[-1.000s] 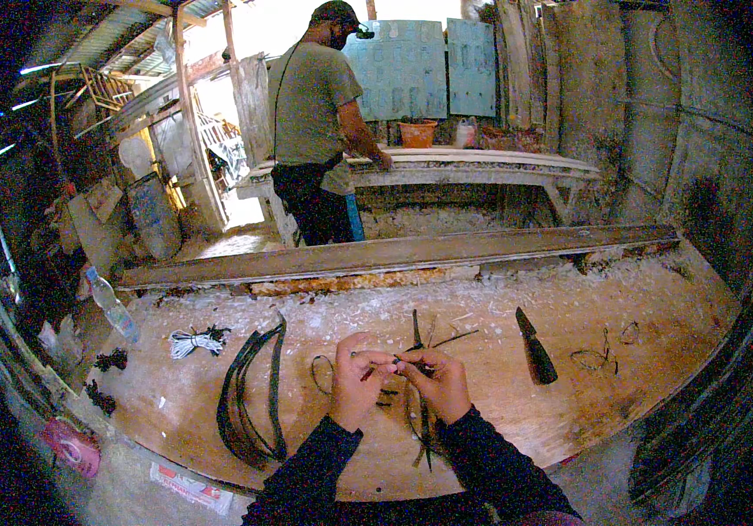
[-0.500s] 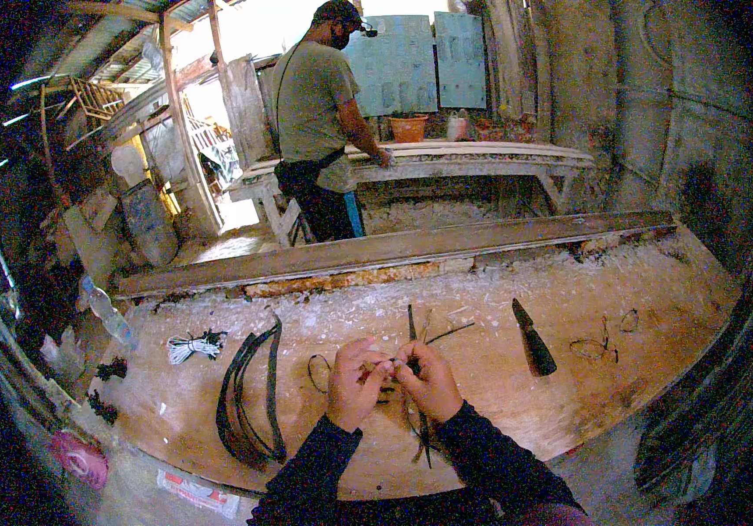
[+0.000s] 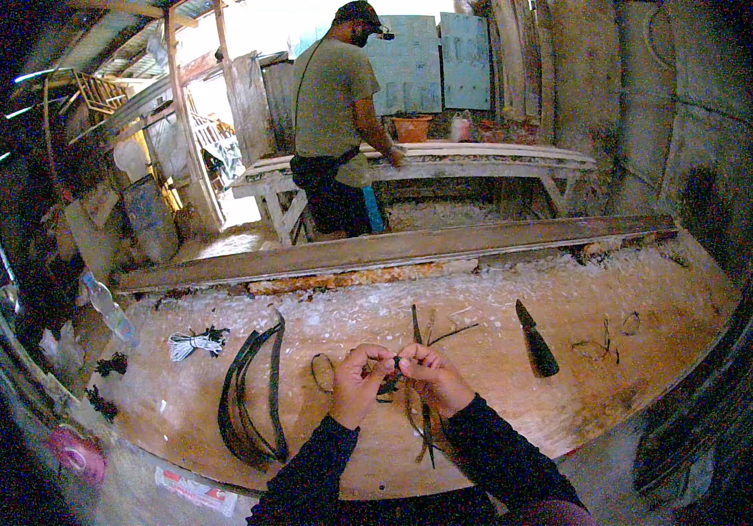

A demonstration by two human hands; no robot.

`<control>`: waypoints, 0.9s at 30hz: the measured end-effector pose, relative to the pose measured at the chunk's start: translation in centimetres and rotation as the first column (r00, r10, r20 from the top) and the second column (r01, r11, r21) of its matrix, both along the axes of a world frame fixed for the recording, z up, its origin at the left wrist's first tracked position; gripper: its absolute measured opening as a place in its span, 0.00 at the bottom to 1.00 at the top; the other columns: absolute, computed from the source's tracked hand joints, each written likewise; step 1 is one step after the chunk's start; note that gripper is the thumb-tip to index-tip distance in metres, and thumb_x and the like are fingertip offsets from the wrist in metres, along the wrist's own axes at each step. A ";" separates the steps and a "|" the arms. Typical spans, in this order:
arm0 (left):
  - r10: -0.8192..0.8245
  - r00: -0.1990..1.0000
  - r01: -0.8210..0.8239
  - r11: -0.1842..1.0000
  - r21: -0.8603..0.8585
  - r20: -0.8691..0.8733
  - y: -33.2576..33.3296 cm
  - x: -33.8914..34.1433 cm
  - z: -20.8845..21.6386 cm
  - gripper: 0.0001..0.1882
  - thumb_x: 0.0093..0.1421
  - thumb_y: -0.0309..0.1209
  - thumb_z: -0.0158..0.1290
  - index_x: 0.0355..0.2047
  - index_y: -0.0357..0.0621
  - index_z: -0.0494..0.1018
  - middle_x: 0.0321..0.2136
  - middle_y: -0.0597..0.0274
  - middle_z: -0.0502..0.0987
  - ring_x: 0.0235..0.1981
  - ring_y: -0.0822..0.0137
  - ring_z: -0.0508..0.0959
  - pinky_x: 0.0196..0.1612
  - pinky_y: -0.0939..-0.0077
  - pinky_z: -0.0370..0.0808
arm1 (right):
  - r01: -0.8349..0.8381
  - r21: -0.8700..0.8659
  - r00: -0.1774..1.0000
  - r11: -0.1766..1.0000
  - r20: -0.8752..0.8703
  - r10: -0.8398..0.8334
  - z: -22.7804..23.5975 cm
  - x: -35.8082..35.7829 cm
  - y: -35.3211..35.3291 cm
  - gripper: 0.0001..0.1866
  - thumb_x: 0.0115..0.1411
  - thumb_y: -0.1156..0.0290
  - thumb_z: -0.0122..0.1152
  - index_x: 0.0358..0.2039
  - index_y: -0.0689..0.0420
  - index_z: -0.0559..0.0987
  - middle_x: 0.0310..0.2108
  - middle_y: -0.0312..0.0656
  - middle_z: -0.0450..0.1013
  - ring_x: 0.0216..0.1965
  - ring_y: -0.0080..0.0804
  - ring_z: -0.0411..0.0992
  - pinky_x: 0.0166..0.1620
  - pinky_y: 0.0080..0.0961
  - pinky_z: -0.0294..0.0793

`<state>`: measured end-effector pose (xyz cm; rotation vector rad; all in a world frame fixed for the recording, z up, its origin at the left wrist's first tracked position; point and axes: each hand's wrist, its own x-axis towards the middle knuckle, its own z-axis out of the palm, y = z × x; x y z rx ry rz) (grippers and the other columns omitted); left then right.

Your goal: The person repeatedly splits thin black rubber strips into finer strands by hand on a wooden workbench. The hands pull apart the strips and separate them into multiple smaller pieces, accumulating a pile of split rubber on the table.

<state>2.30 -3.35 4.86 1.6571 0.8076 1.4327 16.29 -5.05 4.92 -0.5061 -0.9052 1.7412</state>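
My left hand (image 3: pixel 356 386) and my right hand (image 3: pixel 438 379) meet over the middle of a wooden worktop, fingertips pinched together. Between them is a small black strip (image 3: pixel 396 364), perhaps knotted; its exact kind is too small to make out. Several dark thin strips (image 3: pixel 417 323) lie crossed beneath my right hand, partly covered by it. Beside my left hand rests a thin dark loop (image 3: pixel 313 372). Farther left lies a bundle of long, curved black strips (image 3: pixel 229 408). A dark, pointed, knife-like tool (image 3: pixel 536 342) sits to the right of my hands.
A tied bundle of white and black cord (image 3: pixel 190 345) and small dark clumps (image 3: pixel 103 405) lie at left. Thin wiry loops (image 3: pixel 600 351) are at right. A long board (image 3: pixel 394 249) edges the worktop's far side. Beyond it, another person (image 3: pixel 332 105) stands at a bench (image 3: pixel 473 167).
My fingertips have shifted slightly, and the black strip between them shows more clearly. My right hand has tilted lower. The other person has moved a little to the right.
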 end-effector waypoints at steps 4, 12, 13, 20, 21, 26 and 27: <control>0.212 0.962 -0.188 0.971 0.146 -0.172 -0.2 0.0 0.1 0.04 0.48 0.23 0.51 0.26 0.37 0.71 0.26 0.61 0.72 0.29 0.71 0.72 0.34 0.82 0.68 | 0.043 -0.098 0.995 0.994 0.094 -0.034 -0.1 -0.1 0.2 0.08 0.49 0.68 0.55 0.30 0.53 0.68 0.28 0.37 0.69 0.28 0.28 0.69 0.27 0.25 0.73; 0.116 0.988 -0.102 0.986 0.134 -0.099 0.2 -0.4 0.3 0.06 0.45 0.22 0.53 0.27 0.38 0.73 0.28 0.60 0.73 0.31 0.69 0.72 0.35 0.79 0.68 | 0.147 -0.032 0.988 0.989 0.052 -0.145 0.5 -0.3 -0.3 0.06 0.49 0.74 0.55 0.29 0.58 0.71 0.26 0.33 0.69 0.29 0.20 0.67 0.35 0.15 0.65; 0.094 0.992 -0.083 0.989 0.125 -0.087 0.3 -0.5 0.3 0.06 0.45 0.22 0.53 0.27 0.38 0.73 0.28 0.60 0.73 0.31 0.69 0.72 0.35 0.79 0.68 | 0.157 -0.026 0.986 0.987 0.062 -0.155 0.5 -0.3 -0.3 0.06 0.49 0.74 0.55 0.29 0.58 0.71 0.26 0.33 0.69 0.30 0.20 0.67 0.35 0.15 0.64; -0.023 0.995 0.030 0.997 0.075 -0.095 0.4 -1.0 0.8 0.07 0.45 0.23 0.54 0.28 0.38 0.72 0.27 0.62 0.73 0.31 0.71 0.72 0.34 0.82 0.68 | 0.182 0.144 0.965 0.973 0.162 -0.204 -0.1 -0.1 0.1 0.05 0.48 0.75 0.55 0.27 0.58 0.71 0.26 0.33 0.69 0.30 0.20 0.67 0.37 0.16 0.64; -0.047 0.996 0.052 0.996 0.066 -0.081 0.4 -1.1 0.9 0.07 0.46 0.23 0.54 0.28 0.38 0.72 0.27 0.62 0.73 0.30 0.72 0.72 0.33 0.82 0.68 | 0.183 0.154 0.965 0.971 0.160 -0.207 -0.2 -0.2 0.2 0.04 0.48 0.75 0.56 0.27 0.58 0.71 0.26 0.33 0.69 0.30 0.20 0.66 0.37 0.16 0.64; -0.085 0.984 0.077 0.996 -0.051 -0.159 0.1 -1.4 1.4 0.07 0.47 0.23 0.53 0.29 0.37 0.72 0.26 0.65 0.72 0.28 0.75 0.71 0.32 0.84 0.68 | 0.198 0.245 0.950 0.949 0.190 -0.247 -0.5 -0.2 0.3 0.04 0.48 0.75 0.55 0.26 0.57 0.71 0.26 0.33 0.69 0.30 0.20 0.66 0.37 0.16 0.63; -0.070 0.981 0.072 0.997 0.004 -0.179 0.0 -1.5 1.4 0.07 0.47 0.23 0.53 0.29 0.37 0.72 0.25 0.65 0.72 0.28 0.75 0.71 0.32 0.84 0.68 | 0.214 0.266 0.938 0.940 0.212 -0.274 -0.4 -0.3 0.3 0.04 0.49 0.75 0.55 0.27 0.57 0.71 0.26 0.33 0.69 0.30 0.20 0.66 0.37 0.16 0.63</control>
